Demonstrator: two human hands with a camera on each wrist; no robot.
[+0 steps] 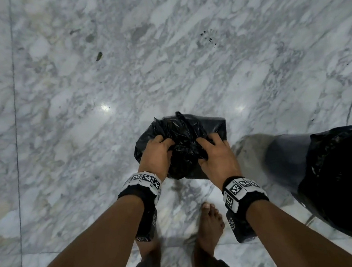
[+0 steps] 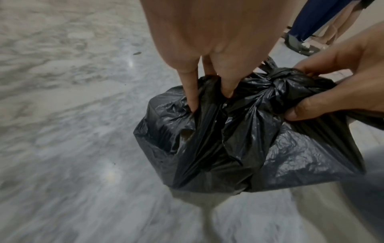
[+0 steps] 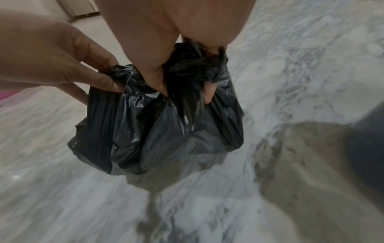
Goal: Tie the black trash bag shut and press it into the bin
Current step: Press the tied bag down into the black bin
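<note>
A small, full black trash bag (image 1: 192, 127) is held in front of me over the marble floor, with its shadow underneath. Its top is gathered into a knot (image 2: 278, 82). My left hand (image 1: 157, 155) grips the crumpled plastic on the bag's left side, fingers dug into the folds (image 2: 191, 92). My right hand (image 1: 215, 157) grips the plastic at the knot on the right, and its fingertips (image 3: 160, 83) curl into the bag (image 3: 155, 131). The grey bin (image 1: 284, 157), lined with black plastic, stands to the right of the bag.
My bare feet (image 1: 208, 224) stand just behind the bag. Small bits of dirt (image 1: 99, 56) lie on the marble floor ahead. Another person's legs and shoe (image 2: 297, 44) stand further off. Open floor stretches to the left and ahead.
</note>
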